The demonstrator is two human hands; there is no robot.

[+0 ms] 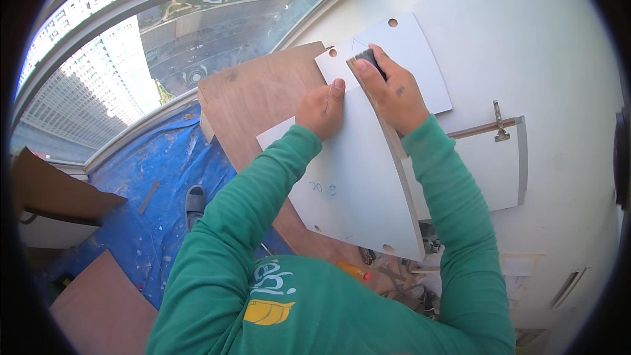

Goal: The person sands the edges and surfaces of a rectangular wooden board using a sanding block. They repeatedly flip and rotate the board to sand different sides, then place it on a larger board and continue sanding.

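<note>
A white board panel [355, 171] with round holes near its lower edge and blue handwriting stands tilted before me. My left hand [322, 110] is closed on its upper part, thumb upward and the other fingers partly hidden. At the panel's right edge, my right hand [397, 95] grips a dark block [369, 60], which looks like a sanding block, with the thumb along its side. The block lies at the upper end of that edge. Behind both hands is a second white panel [424, 59] with round holes.
A large brown wooden board [263, 85] lies under the panels, beside the window [223, 26]. Blue sheeting [151, 190] covers the floor at left. A white door panel with a metal hinge [501, 125] leans at right. An orange bottle [353, 271] lies near my body.
</note>
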